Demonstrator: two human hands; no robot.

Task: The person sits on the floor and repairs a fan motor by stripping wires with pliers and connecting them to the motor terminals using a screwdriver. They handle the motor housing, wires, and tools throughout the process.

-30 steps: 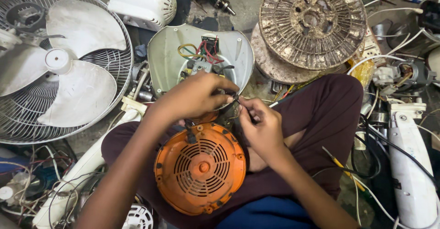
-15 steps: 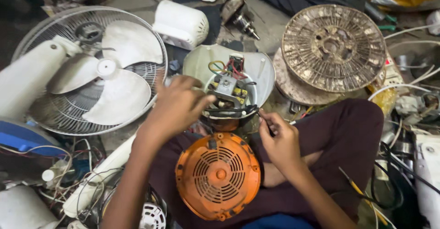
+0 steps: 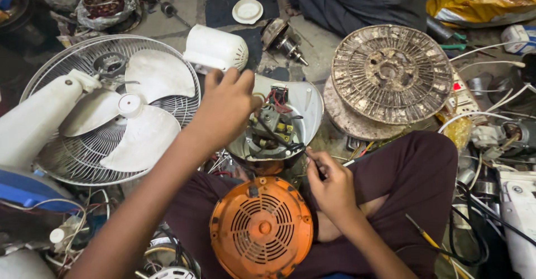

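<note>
My left hand grips the left rim of a pale fan base housing, tilting it so its inside shows. Within it sit a small switch block with red, black and yellow wires. My right hand is at the housing's lower right edge, fingers pinched on a thin dark tool or wire whose tip reaches into the wiring. An orange vented motor cover rests on my lap just below both hands.
A white fan with blades and grille lies at left, a white motor cover behind the housing. A dusty round grille lies at right. Cables, a screwdriver and white parts crowd the right side.
The view has shifted so everything sits lower and further right. My left hand has moved from the middle of the housing to its left rim. My right hand stays at the lower right edge.
</note>
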